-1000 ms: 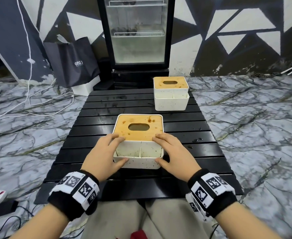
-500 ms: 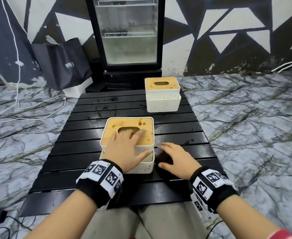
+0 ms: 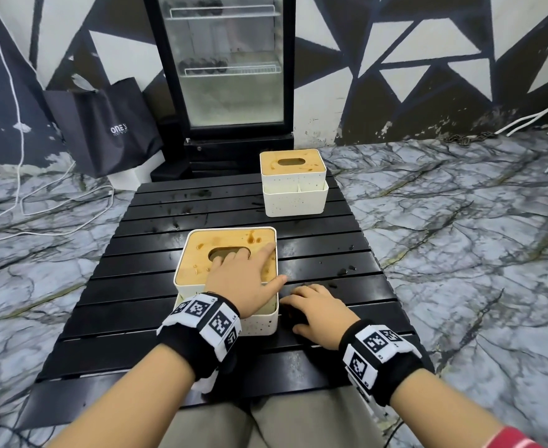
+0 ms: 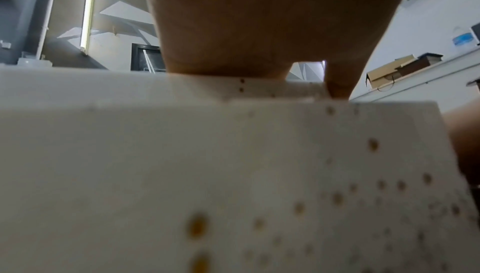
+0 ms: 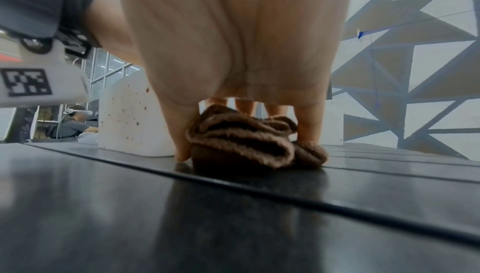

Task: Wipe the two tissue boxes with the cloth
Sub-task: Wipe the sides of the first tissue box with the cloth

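Note:
The near tissue box [image 3: 198, 253], white with a stained wooden lid, stands mid-table; its spotted side fills the left wrist view [image 4: 182, 164]. My left hand [image 3: 246, 270] lies flat on the lid with straight fingers, some over the slot. Just right of the box, my right hand [image 3: 311, 305] rests on the table with thumb and fingers curled round a crumpled brown cloth [image 5: 241, 137]. In the head view only a dark edge of the cloth [image 3: 290, 315] shows under the palm. The second tissue box [image 3: 293, 185] stands at the far right of the table, untouched.
The black slatted table [image 3: 331, 263] carries dark wet spots to the right of my hands. Beyond its far edge stand a glass-door fridge [image 3: 227, 69] and a dark paper bag [image 3: 104, 124]. White cables [image 3: 56, 202] lie on the marble floor at the left.
My left hand went from the box's front edge up onto its lid. My right hand left the box and came down on the cloth on the table beside it.

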### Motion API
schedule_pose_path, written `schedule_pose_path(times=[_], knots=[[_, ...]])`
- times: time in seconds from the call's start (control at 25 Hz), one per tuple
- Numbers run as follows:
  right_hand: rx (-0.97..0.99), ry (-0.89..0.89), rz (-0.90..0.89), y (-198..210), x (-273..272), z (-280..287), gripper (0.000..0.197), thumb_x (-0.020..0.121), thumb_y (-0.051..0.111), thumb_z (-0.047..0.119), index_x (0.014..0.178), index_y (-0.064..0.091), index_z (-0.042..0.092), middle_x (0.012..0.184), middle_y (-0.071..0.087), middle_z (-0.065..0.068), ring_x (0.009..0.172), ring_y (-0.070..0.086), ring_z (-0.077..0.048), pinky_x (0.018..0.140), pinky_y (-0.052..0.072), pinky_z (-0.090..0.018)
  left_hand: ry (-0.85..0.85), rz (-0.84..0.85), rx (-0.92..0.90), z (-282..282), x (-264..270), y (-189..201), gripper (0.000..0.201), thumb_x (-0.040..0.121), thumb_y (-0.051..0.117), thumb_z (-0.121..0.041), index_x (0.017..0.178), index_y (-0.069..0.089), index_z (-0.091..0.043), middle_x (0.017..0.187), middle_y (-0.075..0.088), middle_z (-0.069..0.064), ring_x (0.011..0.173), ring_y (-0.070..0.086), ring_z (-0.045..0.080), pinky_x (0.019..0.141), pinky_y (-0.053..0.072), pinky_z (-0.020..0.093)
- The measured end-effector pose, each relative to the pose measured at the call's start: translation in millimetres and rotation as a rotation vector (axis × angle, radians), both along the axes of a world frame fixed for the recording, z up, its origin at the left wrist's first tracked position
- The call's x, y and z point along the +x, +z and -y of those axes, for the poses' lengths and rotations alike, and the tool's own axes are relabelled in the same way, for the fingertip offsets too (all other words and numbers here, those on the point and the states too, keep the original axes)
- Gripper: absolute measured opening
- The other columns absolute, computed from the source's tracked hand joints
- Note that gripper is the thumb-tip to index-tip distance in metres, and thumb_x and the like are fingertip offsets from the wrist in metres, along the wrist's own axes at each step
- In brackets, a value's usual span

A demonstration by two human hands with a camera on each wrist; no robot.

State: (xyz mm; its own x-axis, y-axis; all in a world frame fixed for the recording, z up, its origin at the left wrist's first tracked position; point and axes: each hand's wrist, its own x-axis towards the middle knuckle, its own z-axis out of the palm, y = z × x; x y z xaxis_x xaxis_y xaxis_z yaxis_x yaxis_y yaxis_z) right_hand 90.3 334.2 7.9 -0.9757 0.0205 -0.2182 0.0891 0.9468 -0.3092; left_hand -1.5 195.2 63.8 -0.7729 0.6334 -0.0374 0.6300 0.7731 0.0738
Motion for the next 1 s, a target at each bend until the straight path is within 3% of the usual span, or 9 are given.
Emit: schedule_pose_path(times=[0.2, 0.32, 0.44, 0.56, 0.72, 0.76, 0.88, 1.0], knots=[[0.044, -0.030, -0.003, 3, 1, 6, 0.037, 0.086, 0.051, 0.017, 0.121, 0.044, 0.026, 0.123, 0.040, 0.000, 0.115, 0.030, -0.031, 0.089, 0.042, -0.043, 0.008, 0.031, 0.053, 1, -2, 2, 0.064, 0.088, 0.031, -0.065, 0.146, 0.015, -0.042, 0.122, 0.052, 0.005, 0.117, 0.047, 0.025, 0.102, 0.030, 0.041], [-0.024, -0.038, -0.014, 4, 2, 1, 0.035, 0.083, 0.052, 0.015, 0.116, 0.051, 0.027, 0.117, 0.045, 0.000, 0.108, 0.036, -0.031, 0.091, 0.042, -0.042, 0.021, 0.062, 0.165, 8, -4, 10, 0.063, 0.088, 0.033, -0.064, 0.145, 0.016, -0.043, 0.117, 0.053, 0.004, 0.114, 0.048, 0.024, 0.102, 0.033, 0.041], [-0.227, -0.136, -0.151, 17, 3, -8, 0.037, 0.078, 0.060, 0.016, 0.114, 0.056, 0.025, 0.114, 0.056, -0.001, 0.107, 0.049, -0.027, 0.095, 0.036, -0.025, 0.032, 0.170, 0.377, 17, -9, 21, 0.067, 0.085, 0.043, -0.064, 0.144, 0.017, -0.046, 0.126, 0.051, 0.003, 0.120, 0.046, 0.024, 0.105, 0.033, 0.044], [-0.531, -0.381, -0.416, 46, 3, -16, 0.031, 0.074, 0.070, 0.015, 0.100, 0.056, 0.024, 0.099, 0.061, 0.004, 0.092, 0.057, -0.013, 0.072, 0.037, -0.005, 0.005, 0.295, 0.729, 23, -13, 25, 0.075, 0.078, 0.055, -0.062, 0.142, 0.020, -0.046, 0.144, 0.040, -0.004, 0.132, 0.036, 0.015, 0.111, 0.030, 0.041], [-0.781, -0.498, -0.617, 67, -6, -12, 0.027, 0.074, 0.072, 0.017, 0.086, 0.055, 0.035, 0.092, 0.062, 0.008, 0.086, 0.060, -0.010, 0.076, 0.048, -0.020, -0.009, 0.364, 0.999, 22, -6, 26, 0.075, 0.084, 0.067, -0.028, 0.141, 0.022, -0.043, 0.141, 0.032, -0.017, 0.129, 0.030, 0.000, 0.108, 0.027, 0.026], [-0.800, -0.487, -0.633, 67, -7, -7, 0.027, 0.075, 0.071, 0.017, 0.087, 0.056, 0.036, 0.094, 0.063, 0.008, 0.088, 0.060, -0.010, 0.079, 0.049, -0.020, -0.012, 0.362, 1.033, 23, -6, 24, 0.075, 0.084, 0.068, -0.025, 0.139, 0.021, -0.044, 0.140, 0.031, -0.020, 0.129, 0.028, -0.002, 0.108, 0.026, 0.026], [-0.715, -0.423, -0.668, 61, -10, 8, 0.029, 0.080, 0.067, 0.016, 0.104, 0.061, 0.030, 0.105, 0.060, 0.009, 0.098, 0.054, -0.005, 0.083, 0.036, -0.001, -0.017, 0.383, 1.104, 28, -7, 19, 0.073, 0.083, 0.068, -0.031, 0.137, 0.022, -0.047, 0.135, 0.030, -0.031, 0.128, 0.029, -0.010, 0.107, 0.025, 0.022], [-0.710, -0.416, -0.724, 53, -11, 19, 0.029, 0.088, 0.057, 0.017, 0.116, 0.058, 0.023, 0.108, 0.053, 0.014, 0.106, 0.050, -0.006, 0.092, 0.033, -0.013, -0.032, 0.399, 1.101, 34, -7, 20, 0.073, 0.078, 0.063, -0.043, 0.135, 0.019, -0.051, 0.131, 0.027, -0.038, 0.122, 0.028, -0.020, 0.099, 0.025, 0.009]])
